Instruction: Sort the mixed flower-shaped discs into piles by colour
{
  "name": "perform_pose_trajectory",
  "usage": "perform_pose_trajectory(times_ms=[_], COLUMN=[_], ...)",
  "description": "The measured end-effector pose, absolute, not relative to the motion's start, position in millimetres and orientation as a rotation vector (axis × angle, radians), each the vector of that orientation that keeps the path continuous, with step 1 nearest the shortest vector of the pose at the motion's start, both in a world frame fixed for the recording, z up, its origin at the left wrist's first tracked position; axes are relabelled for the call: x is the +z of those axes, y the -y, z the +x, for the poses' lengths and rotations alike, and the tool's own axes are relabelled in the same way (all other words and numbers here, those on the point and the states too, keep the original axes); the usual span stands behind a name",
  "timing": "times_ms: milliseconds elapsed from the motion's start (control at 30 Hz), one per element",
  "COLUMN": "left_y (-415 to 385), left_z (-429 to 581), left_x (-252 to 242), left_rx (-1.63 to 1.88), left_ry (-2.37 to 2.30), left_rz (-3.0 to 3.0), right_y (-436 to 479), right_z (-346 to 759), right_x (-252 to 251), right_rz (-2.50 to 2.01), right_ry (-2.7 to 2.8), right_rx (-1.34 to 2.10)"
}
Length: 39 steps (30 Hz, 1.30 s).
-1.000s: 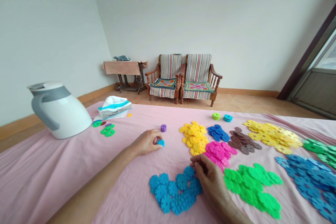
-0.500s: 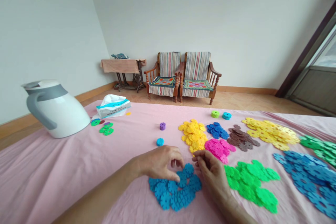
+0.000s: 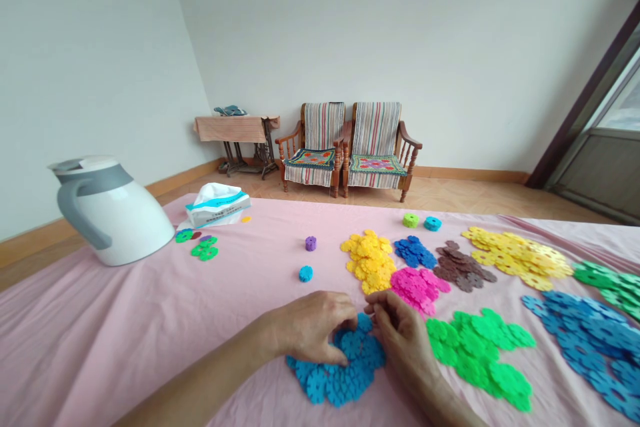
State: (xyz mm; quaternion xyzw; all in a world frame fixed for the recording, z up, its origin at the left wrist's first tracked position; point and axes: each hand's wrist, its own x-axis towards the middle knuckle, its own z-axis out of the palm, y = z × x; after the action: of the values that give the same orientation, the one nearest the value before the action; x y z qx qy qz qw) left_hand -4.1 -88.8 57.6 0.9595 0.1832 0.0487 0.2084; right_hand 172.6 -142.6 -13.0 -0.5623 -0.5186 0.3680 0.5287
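A pile of blue flower-shaped plastic discs point(image 3: 340, 373) lies on the pink cloth in front of me. My left hand point(image 3: 320, 323) is over its far left part, fingers curved down and the thumb apart from them, at the discs. At the pile's right edge is my right hand point(image 3: 397, 330), with thumb and fingers pinched together. Whatever is between those fingertips, if anything, is hidden. Just beyond my left hand stands a small blue stack of discs point(image 3: 306, 273), and farther off a purple stack point(image 3: 311, 243).
Disc piles in yellow point(image 3: 369, 260), pink point(image 3: 417, 290), dark blue point(image 3: 415, 251), brown point(image 3: 463, 267) and bright green point(image 3: 480, 353) lie to the right. Lime point(image 3: 411, 220) and teal point(image 3: 433, 223) stacks stand behind. A white jug point(image 3: 125, 213) and tissue pack point(image 3: 219, 207) are left.
My left hand has moved down and slightly right onto the blue pile. My right hand stays pinched in nearly the same place. The whole view has shifted slightly.
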Motion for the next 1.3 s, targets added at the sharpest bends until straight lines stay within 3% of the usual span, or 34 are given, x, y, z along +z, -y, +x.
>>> perform_pose_trajectory(times_ms=[1300], left_y=[84], left_z=[-5], left_x=[52], left_rx=[0.211], left_ry=[-0.733], left_rz=[2.576], right_y=[141], right_z=[174], right_x=[-15], right_rz=[-1.337], right_ry=[1.373], right_rx=[0.843])
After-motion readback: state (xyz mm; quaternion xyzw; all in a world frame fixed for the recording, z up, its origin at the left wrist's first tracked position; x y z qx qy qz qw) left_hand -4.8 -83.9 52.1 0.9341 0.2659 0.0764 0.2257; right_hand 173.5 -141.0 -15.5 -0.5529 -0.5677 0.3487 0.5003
